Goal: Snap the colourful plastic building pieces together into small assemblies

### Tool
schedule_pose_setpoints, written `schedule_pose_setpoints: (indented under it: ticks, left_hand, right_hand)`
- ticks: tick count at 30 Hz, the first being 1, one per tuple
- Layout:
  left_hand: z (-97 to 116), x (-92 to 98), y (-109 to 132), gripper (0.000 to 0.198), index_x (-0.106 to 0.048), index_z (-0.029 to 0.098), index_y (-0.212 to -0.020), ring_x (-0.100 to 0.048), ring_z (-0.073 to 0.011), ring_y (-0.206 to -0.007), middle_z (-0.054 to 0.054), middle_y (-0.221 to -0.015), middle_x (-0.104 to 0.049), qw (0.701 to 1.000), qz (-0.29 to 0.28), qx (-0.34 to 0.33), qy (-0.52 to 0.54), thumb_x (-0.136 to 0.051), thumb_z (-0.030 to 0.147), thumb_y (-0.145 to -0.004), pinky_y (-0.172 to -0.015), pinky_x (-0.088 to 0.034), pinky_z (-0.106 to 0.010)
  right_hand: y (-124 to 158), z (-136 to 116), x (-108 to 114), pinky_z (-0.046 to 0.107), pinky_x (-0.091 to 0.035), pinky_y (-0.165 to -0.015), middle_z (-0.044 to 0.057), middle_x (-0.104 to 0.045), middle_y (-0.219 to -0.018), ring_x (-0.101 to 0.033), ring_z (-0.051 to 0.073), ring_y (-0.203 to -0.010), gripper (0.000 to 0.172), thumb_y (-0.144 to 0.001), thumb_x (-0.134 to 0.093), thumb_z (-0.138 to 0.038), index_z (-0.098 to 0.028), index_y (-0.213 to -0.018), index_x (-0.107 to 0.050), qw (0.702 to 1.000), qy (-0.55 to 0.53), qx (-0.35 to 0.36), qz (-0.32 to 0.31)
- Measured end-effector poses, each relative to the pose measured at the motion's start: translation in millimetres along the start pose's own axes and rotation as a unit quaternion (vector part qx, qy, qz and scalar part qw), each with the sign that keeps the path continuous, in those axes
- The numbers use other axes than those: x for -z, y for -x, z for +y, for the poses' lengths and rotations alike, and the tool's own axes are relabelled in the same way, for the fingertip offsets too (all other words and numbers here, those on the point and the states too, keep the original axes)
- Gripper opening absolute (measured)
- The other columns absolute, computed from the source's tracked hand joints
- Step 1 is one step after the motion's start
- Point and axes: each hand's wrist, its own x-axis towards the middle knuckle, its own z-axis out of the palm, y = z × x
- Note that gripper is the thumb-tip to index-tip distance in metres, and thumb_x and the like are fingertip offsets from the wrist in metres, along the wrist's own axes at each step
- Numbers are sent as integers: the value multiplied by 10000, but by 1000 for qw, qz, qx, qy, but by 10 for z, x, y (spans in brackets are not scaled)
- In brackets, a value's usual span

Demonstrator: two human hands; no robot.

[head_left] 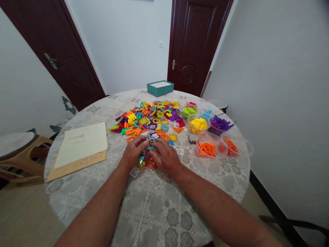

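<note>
Close to the middle of the table, my left hand [133, 152] curls its fingers around the left side of a light-blue notched building piece [151, 148]. My right hand [166, 156] grips the same piece from the right. Fingers cover much of it. Just beneath lie orange pieces [151, 164] and a shiny gold-yellow piece [142, 162]. A white window-frame piece [134, 172] rests beside my left wrist. Beyond my fingertips spreads a heap of mixed coloured plastic building pieces [144, 120].
On the right stand clear tubs of sorted pieces: yellow [198, 124], purple [220, 122], lime green [189, 110] and orange [207, 149]. A teal box [159, 90] sits at the far edge. White paper [83, 142] on brown card [77, 167] lies left.
</note>
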Motion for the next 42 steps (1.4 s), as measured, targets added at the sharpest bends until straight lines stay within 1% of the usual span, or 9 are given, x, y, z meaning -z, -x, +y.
schedule_pose_setpoints:
  ticks: [7, 14, 20, 25, 28, 31, 33, 37, 42]
  left_hand:
    - [21, -25, 13, 418, -700, 179, -1136, -603, -127, -581, -43, -927, -715, 999, -45, 11, 15, -732, 487, -855, -591, -507, -272]
    - [24, -29, 19, 477, -717, 185, -1217, -678, -178, -774, -91, -1079, -731, 998, -56, 18, 34, -749, 484, -847, -685, -556, -291]
    - [41, -56, 25, 483, -715, 174, -1202, -681, -187, -755, -87, -1019, -746, 998, -54, 19, 15, -752, 495, -843, -657, -562, -297]
    - [39, -68, 4, 366, -742, 177, -1013, -705, -204, -765, -74, -979, -757, 999, 24, 22, -3, -717, 505, -852, -644, -586, -315]
    - [54, -7, -36, 333, -715, 168, -981, -709, -193, -716, -77, -977, -750, 990, 126, 43, 36, -675, 478, -865, -577, -571, -302]
    - [85, 98, -80, 329, -686, 162, -1002, -657, -139, -622, -59, -967, -722, 962, 244, 46, 112, -645, 450, -848, -491, -517, -256]
    - [98, 160, -102, 325, -665, 162, -991, -617, -114, -583, -36, -929, -694, 942, 294, 42, 155, -642, 435, -817, -466, -491, -238]
    - [76, 197, -123, 308, -630, 170, -961, -590, -104, -565, -5, -866, -664, 929, 323, 49, 176, -654, 412, -771, -465, -482, -231]
    - [31, 153, -119, 271, -621, 179, -929, -600, -115, -567, -1, -832, -659, 941, 293, 86, 143, -677, 344, -721, -458, -487, -229]
  right_hand:
    - [3, -6, 27, 416, -577, -1043, 159, -625, -1376, -649, 246, -1234, 299, -985, -628, -285, -200, -1270, -663, 1000, -17, -17, 13]
    - [16, 1, 27, 418, -567, -1063, 149, -620, -1381, -621, 239, -1288, 275, -993, -614, -279, -219, -1258, -659, 999, -38, -11, 13]
    - [25, 47, 18, 429, -536, -1114, 146, -613, -1408, -586, 247, -1345, 309, -987, -621, -261, -218, -1291, -653, 1000, -21, -15, 4]
    - [26, 32, 15, 447, -523, -1135, 123, -601, -1454, -545, 243, -1398, 391, -989, -595, -220, -249, -1378, -605, 1000, -16, -17, -1]
    - [22, 33, 25, 466, -501, -1151, 129, -603, -1454, -547, 249, -1389, 416, -974, -581, -183, -238, -1386, -597, 1000, 1, -9, -3]
    - [12, 95, 48, 513, -479, -1144, 152, -636, -1383, -573, 281, -1330, 330, -955, -594, -182, -210, -1278, -656, 999, 50, -7, 0]
    - [9, 165, 61, 542, -459, -1139, 162, -640, -1361, -565, 300, -1314, 288, -944, -606, -191, -199, -1223, -677, 996, 86, -19, 7]
    - [36, 274, 50, 547, -457, -1119, 164, -653, -1323, -569, 312, -1282, 247, -944, -636, -237, -202, -1181, -696, 991, 124, -50, -13]
    - [84, 267, 14, 563, -459, -1108, 184, -620, -1389, -549, 341, -1313, 355, -939, -671, -292, -195, -1281, -675, 987, 139, -45, -67]
